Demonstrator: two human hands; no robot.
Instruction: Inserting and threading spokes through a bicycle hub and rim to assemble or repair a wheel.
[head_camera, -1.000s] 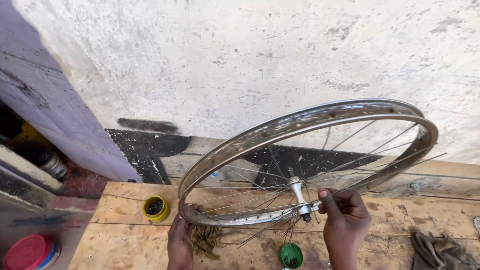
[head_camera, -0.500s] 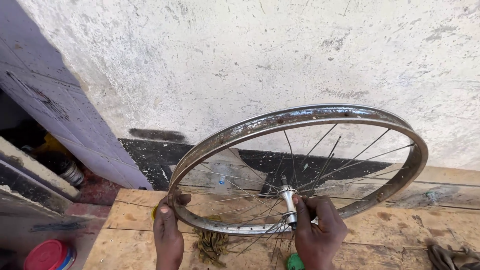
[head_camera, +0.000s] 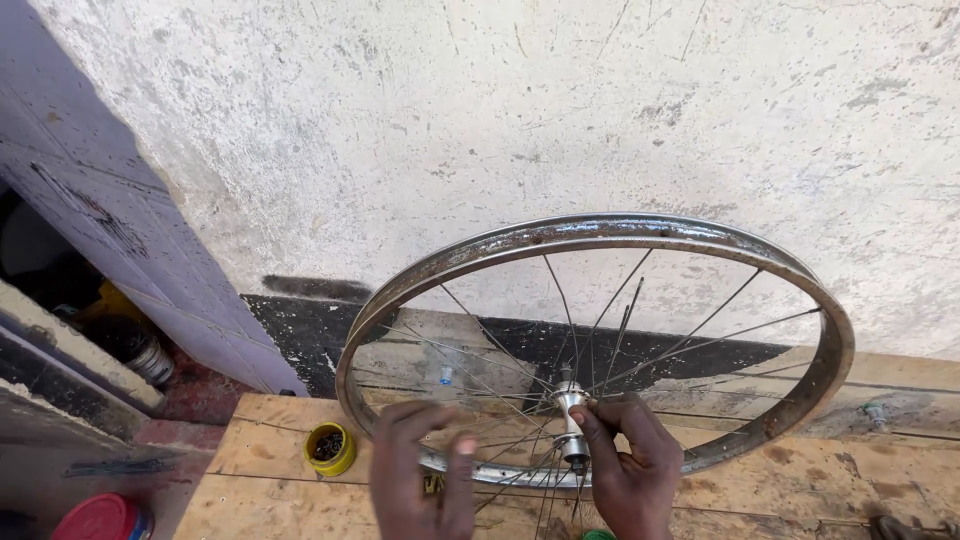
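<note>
My right hand (head_camera: 628, 468) pinches the hub (head_camera: 571, 425), axle upright, at the wheel rim's (head_camera: 600, 232) centre. My left hand (head_camera: 420, 480), open, hovers just left, near the lower spokes (head_camera: 470, 375).

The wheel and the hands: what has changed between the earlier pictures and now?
The wheel is tilted more upright. The left hand came up from the near rim toward the spokes. The right hand still grips the hub. The yellow tin stays on the bench.
</note>
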